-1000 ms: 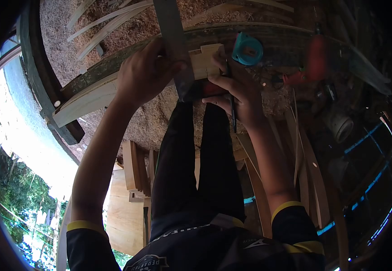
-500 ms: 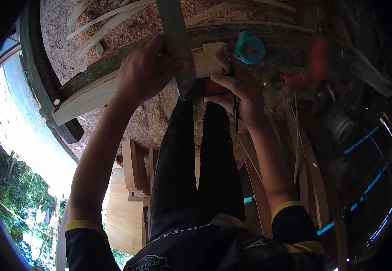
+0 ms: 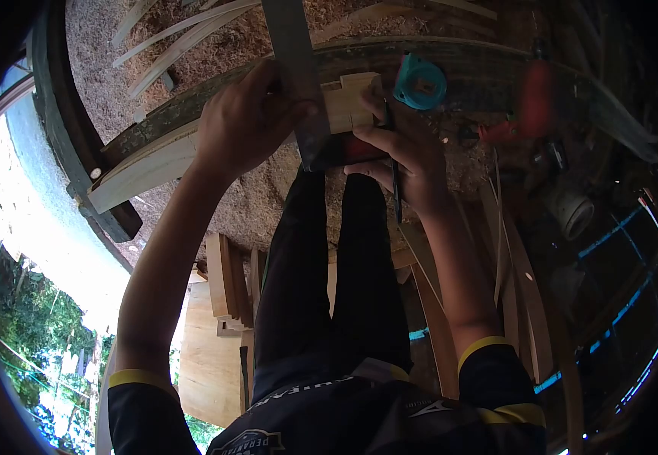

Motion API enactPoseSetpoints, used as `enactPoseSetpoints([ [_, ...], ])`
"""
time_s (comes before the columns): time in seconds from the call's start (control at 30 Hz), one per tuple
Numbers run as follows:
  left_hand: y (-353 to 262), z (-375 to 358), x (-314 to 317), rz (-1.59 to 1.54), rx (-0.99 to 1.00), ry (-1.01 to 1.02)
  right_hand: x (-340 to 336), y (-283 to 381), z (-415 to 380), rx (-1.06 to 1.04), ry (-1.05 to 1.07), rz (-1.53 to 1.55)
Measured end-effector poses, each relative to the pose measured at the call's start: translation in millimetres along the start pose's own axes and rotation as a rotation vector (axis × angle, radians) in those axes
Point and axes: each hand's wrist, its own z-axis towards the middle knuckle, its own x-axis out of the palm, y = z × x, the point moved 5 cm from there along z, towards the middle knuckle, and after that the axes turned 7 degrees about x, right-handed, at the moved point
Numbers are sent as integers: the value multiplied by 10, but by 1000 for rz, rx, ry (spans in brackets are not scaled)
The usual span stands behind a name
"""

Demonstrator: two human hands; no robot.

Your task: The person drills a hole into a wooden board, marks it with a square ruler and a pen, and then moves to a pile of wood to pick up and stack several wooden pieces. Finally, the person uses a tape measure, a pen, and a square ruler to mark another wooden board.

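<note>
A try square with a wide grey blade [image 3: 289,45] and a dark and red handle [image 3: 355,149] lies across a pale wooden piece [image 3: 348,105]. My left hand [image 3: 242,125] pinches the blade's edge, its fingers closed on it. On the right, my right hand [image 3: 408,152] has its fingers bent round the handle and the end of the wood. A thin dark pencil-like stick [image 3: 396,182] points down from between its fingers. The wood rests along a dark curved beam [image 3: 465,64].
Right of the wood, a teal tape measure [image 3: 420,82] sits on the beam. Farther right is a red power tool [image 3: 534,102]. Thin wood strips [image 3: 192,42] lie on shavings at the upper left. Stacked wood blocks [image 3: 227,284] and a plywood sheet [image 3: 208,364] are lower left.
The try square's handle and my right hand have shifted very slightly. Both hands keep their hold.
</note>
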Motion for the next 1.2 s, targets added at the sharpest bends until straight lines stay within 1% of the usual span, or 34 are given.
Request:
enactPoseSetpoints([
  [0.33, -5, 4, 2, -9, 13, -10, -32, 33, 22, -2, 19, -45],
  [0.63, 2, 9, -2, -13, -1, -6, -4, -1, 31, -15, -5, 8],
  [0.7, -29, 5, -13, 47, 112, -110, 13, -98, 6, 50, -24, 172],
  [0.73, -25, 2, -10, 47, 112, -109, -1, -110, 3, 51, -24, 173],
  [0.8, -17, 3, -6, 51, 92, -97, -23, -100, 16, 23, 14, 140],
  [0.93, -31, 7, -21, 55, 78, -96, -7, -79, 20, 32, 14, 136],
  [1.0, -16, 4, -6, -8, -10, -8, -9, -87, 1, 40, -19, 114],
  [1.1, -11, -6, -2, 4, 11, -31, -5, -53, 0, 44, 9, 72],
  [1.2, -10, -11, 1, 6, -20, -5, 5, -55, -4, 21, 9, 49],
])
